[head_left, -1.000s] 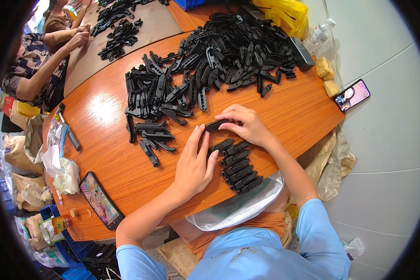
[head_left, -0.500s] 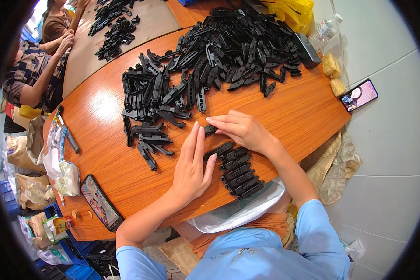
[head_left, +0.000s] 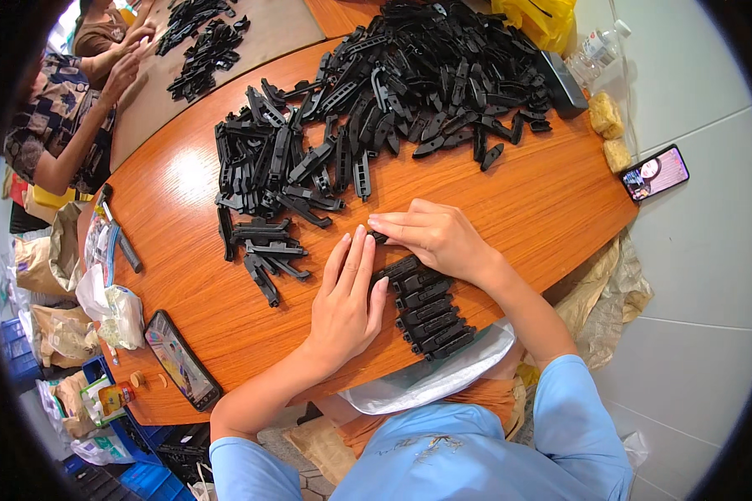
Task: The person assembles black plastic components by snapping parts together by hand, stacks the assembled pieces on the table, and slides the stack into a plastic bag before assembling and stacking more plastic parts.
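Observation:
On the wooden table, my right hand (head_left: 439, 240) pinches a small black plastic part (head_left: 378, 237), mostly hidden by the fingers. My left hand (head_left: 341, 302) lies palm down with fingers stretched out, its fingertips meeting that part from the left and its thumb apart. Just below the right hand, several black plastic parts (head_left: 433, 316) are lined up side by side near the table's front edge. Farther off, a small group of long black plastic pieces (head_left: 269, 250) lies left of my fingers. Beyond it spreads a large heap of similar pieces (head_left: 443, 79).
A phone (head_left: 182, 361) lies at the table's left edge, another phone (head_left: 655, 173) at the right. A plastic bottle (head_left: 597, 52) and yellow bag (head_left: 547, 21) are at the back right. Two people work at the far left, by another black heap (head_left: 209, 54). A white bag (head_left: 443, 376) hangs below the front edge.
The view has shifted slightly. My right fingers have closed farther over the black plastic part, so less of it shows, and my left fingertips have moved slightly right. The lined-up parts stay put.

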